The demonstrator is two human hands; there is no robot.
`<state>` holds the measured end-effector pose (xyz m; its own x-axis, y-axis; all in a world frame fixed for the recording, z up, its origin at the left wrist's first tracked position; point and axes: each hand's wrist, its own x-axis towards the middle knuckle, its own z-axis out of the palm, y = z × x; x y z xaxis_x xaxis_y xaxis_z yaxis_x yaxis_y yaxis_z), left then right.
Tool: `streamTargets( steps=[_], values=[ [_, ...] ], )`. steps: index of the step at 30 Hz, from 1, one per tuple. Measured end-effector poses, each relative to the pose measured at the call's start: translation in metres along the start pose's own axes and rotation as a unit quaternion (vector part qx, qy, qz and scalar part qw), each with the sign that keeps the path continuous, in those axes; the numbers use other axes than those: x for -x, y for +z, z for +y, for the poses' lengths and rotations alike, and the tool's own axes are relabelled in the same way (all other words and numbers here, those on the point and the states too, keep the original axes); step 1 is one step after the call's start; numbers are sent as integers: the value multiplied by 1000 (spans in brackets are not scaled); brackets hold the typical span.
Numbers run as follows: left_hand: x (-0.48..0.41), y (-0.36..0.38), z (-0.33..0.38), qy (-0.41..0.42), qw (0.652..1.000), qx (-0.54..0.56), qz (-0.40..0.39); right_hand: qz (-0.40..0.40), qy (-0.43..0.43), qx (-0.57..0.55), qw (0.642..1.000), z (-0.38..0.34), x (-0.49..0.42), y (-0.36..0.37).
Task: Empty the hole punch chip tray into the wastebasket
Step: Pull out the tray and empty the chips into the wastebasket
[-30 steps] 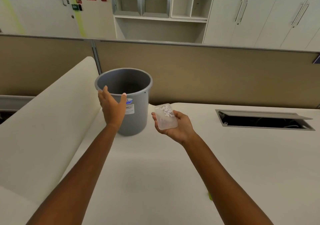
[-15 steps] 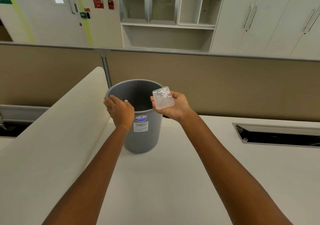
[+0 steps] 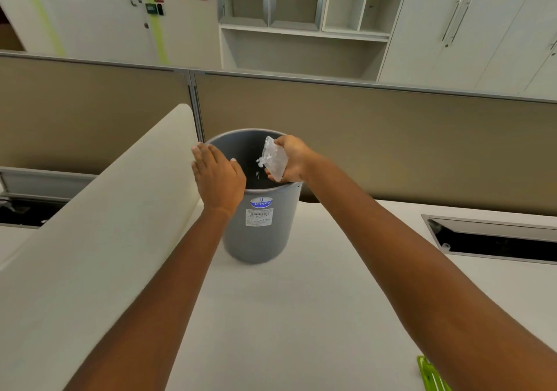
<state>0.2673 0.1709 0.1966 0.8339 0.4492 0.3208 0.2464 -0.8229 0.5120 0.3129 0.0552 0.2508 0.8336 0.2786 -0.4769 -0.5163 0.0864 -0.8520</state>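
Observation:
A grey wastebasket [image 3: 259, 234] with a blue label stands on the white desk [image 3: 286, 315]. My right hand [image 3: 294, 157] holds the clear chip tray [image 3: 274, 161] tilted on its side over the basket's mouth. White paper chips [image 3: 260, 160] are spilling from its lower edge into the basket. My left hand [image 3: 218, 176] rests on the basket's near left rim, fingers together and laid flat.
A cream curved divider [image 3: 90, 225] runs along the left of the desk. A tan partition wall [image 3: 391, 137] stands behind. An open cable hatch [image 3: 494, 240] sits at the right. A green object [image 3: 429, 374] pokes in at the bottom right edge.
My right hand carried the tray from beside the basket to above its mouth and tipped it, so chips are falling out. My left hand shifted up onto the rim.

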Motion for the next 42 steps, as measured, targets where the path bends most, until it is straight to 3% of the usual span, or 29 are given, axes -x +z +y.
streamTargets(
  steps=[4,7,11,14,17,21,33,36,39,42],
  values=[
    [-5,-2,0,-5,999,-25,-42,30,-22,133,990,3,-9,7],
    [-4,0,-3,-2,998,-39,-43,32,-53,262,963,4,-11,14],
    [-4,2,-4,-12,998,-36,-49,36,-74,476,876,3,-2,24],
    [-4,2,-3,-18,998,-28,-46,-18,-13,585,811,2,3,28],
    [-3,2,-2,-29,998,-20,-44,-60,74,576,812,1,7,30],
    [-2,2,-2,-34,998,-16,-43,-75,95,587,801,-2,10,30],
    [1,0,-4,-34,999,-19,-38,-41,33,632,773,-2,17,31],
    [2,1,-5,-30,999,-24,-38,-72,9,586,807,-7,20,27],
    [2,1,-5,-32,999,-24,-36,-56,-8,646,761,-3,18,24],
    [3,0,-5,-30,999,-24,-34,-54,-16,621,782,-6,16,17]
  ],
)
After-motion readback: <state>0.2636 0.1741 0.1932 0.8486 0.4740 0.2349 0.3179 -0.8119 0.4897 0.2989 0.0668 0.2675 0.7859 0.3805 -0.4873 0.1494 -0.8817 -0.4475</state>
